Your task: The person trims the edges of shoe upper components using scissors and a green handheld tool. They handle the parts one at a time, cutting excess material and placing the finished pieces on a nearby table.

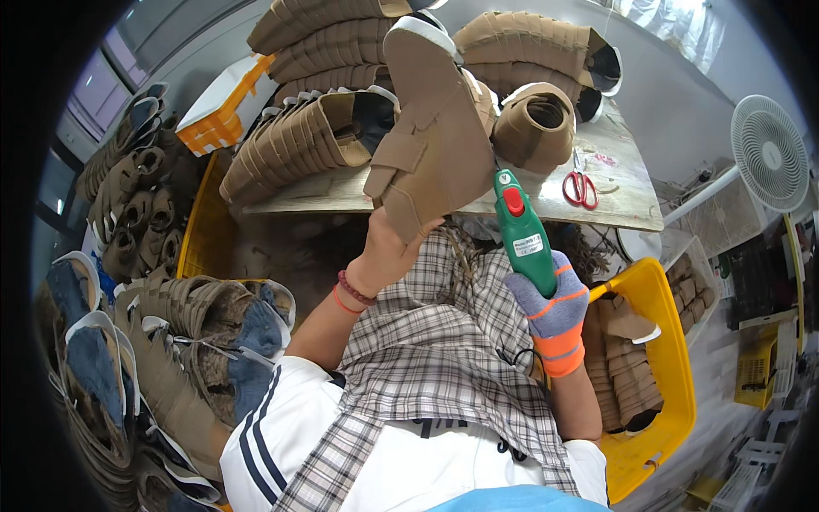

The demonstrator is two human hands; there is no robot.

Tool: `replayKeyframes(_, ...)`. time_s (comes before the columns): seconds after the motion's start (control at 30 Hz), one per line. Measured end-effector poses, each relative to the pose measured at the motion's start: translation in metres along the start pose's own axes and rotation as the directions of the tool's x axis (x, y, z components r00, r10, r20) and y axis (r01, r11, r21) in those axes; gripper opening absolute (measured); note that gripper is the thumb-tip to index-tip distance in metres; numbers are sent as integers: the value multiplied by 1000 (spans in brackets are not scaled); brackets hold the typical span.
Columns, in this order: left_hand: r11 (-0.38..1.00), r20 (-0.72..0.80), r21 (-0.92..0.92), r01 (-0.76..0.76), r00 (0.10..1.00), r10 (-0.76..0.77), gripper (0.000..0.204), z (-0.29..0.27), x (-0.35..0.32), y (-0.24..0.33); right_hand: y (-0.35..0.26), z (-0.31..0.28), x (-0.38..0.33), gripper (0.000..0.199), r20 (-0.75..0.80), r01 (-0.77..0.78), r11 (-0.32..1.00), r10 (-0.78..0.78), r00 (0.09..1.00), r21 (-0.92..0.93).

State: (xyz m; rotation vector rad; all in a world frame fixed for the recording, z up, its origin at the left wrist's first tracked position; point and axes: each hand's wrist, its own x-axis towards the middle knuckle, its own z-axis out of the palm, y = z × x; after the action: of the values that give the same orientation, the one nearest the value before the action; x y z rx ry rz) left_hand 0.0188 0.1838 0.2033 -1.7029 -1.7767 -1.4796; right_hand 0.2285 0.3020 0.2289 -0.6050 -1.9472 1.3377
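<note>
Blue patch (520,501), left hand (386,252) with one boot (439,141), right hand (554,307) one tool (522,230)

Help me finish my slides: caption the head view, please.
The bare left hand holds a brown boot while the gloved right hand grips a green handheld tool beside it.

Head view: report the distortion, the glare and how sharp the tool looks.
Head view: black surrounds the round image, and the fan leans outward near the rim; head view, upper right: the white sheeting looks very bright; head view, middle: the green tool in the right hand looks fairly sharp.
</note>
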Motion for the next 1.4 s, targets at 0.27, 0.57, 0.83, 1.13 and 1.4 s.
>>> replayKeyframes(0.27,997,119,22,-72,990,69,43,19,-12,6,-3,-14,-2,36,-51,-214,971,220,974,107)
replayKeyframes(0.57,993,165,-24,-113,979,116,42,28,-12,-2,6,-36,-31,38,-34,-230,973,229,973,-33)
replayKeyframes(0.83,942,216,-299,154,972,-90,48,46,-20,4,5,-37,-28,34,-82,-277,958,283,956,80)
replayKeyframes(1.13,992,407,9,-123,907,109,51,48,-40,-4,5,-41,-24,29,-98,-297,934,320,942,201)
replayKeyframes(1.4,355,383,-736,576,787,-484,46,18,-27,38,44,-72,-28,38,-160,-144,958,106,981,-249)
